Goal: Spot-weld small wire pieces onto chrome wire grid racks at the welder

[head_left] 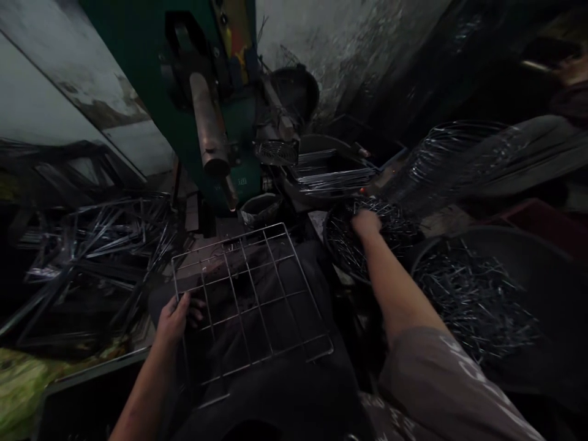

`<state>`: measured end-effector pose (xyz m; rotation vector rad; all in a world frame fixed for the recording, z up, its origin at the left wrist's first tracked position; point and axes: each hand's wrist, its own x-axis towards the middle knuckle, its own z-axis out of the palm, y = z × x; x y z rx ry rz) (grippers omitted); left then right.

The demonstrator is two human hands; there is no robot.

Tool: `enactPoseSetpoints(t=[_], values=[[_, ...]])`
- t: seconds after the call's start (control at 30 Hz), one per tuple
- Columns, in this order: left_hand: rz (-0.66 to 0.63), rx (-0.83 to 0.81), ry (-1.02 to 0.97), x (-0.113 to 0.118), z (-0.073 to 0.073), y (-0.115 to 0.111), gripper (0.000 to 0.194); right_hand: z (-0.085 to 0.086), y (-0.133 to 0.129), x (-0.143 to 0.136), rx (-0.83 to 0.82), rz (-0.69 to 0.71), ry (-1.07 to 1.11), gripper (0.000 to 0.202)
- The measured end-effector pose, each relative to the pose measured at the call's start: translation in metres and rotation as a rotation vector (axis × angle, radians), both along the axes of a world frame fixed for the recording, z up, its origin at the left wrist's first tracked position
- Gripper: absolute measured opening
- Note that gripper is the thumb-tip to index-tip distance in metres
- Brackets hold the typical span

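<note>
A wire grid rack point(258, 305) lies across my lap over dark cloth. My left hand point(181, 312) grips the rack's left edge, with the thumb on top and fingers curled beneath the wire. Out to the right, my right hand point(366, 223) reaches into a round basin point(327, 236) of short metal rods point(390, 223). Its fingers are blurred and partly hidden among the rods, so what they hold does not show. A welding machine's metal arm point(209, 125) with a pointed tip stands just beyond the rack.
A large tub point(533, 245) of metal pieces is at the right. Wire frames point(335, 171) are stacked behind the basin, beside a wire coil point(459, 153). Piled metal frames point(105, 245) fill the left. A small container point(261, 209) sits below the machine. Part of another person's hand point(574, 70) shows at upper right.
</note>
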<state>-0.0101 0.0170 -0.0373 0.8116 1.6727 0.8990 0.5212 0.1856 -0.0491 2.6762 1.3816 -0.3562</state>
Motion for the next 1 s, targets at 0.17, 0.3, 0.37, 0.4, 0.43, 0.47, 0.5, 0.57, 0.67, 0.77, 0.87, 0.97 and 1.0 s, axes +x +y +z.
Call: enactPoseSetpoints(t=[0.17, 0.3, 0.37, 0.4, 0.43, 0.47, 0.5, 0.57, 0.67, 0.77, 0.87, 0.97, 1.0], values=[[0.018, 0.015, 0.015, -0.003, -0.001, -0.001, 0.052, 0.030, -0.006, 0.059, 0.051, -0.073, -0.164, 0.042], [-0.002, -0.002, 0.018, -0.001, 0.002, 0.001, 0.054, 0.025, -0.008, 0.076, -0.058, 0.055, -0.154, 0.032], [-0.011, -0.008, 0.024, 0.001, 0.004, 0.001, 0.055, 0.019, -0.009, 0.073, -0.064, 0.123, -0.195, 0.030], [-0.008, -0.008, 0.028, 0.002, 0.005, 0.002, 0.056, 0.017, -0.011, 0.071, -0.061, 0.153, -0.218, 0.030], [0.000, -0.003, 0.030, 0.002, 0.005, 0.002, 0.056, 0.016, -0.013, 0.070, -0.056, 0.182, -0.240, 0.030], [0.008, 0.000, 0.032, 0.002, 0.005, 0.002, 0.057, 0.016, -0.015, 0.069, -0.051, 0.213, -0.257, 0.030], [0.016, 0.003, 0.033, 0.001, 0.004, 0.001, 0.058, 0.018, -0.018, 0.069, -0.047, 0.243, -0.270, 0.030], [0.025, 0.001, 0.030, -0.001, 0.000, 0.001, 0.058, 0.024, -0.024, 0.072, -0.043, 0.294, -0.288, 0.030], [0.015, -0.004, 0.012, -0.006, -0.006, 0.001, 0.057, 0.034, -0.028, 0.080, -0.062, 0.332, -0.284, 0.030], [-0.007, 0.014, 0.009, -0.007, -0.009, 0.003, 0.053, 0.040, -0.028, 0.086, -0.093, 0.317, -0.238, 0.032], [-0.003, 0.016, 0.004, -0.003, -0.008, 0.004, 0.054, 0.041, -0.031, 0.084, -0.075, 0.277, -0.216, 0.032], [-0.001, 0.016, -0.006, 0.000, -0.005, 0.004, 0.057, 0.042, -0.040, 0.075, 0.001, 0.251, -0.258, 0.033], [-0.002, 0.022, -0.007, 0.001, -0.004, 0.003, 0.057, 0.043, -0.044, 0.072, 0.029, 0.250, -0.273, 0.033]])
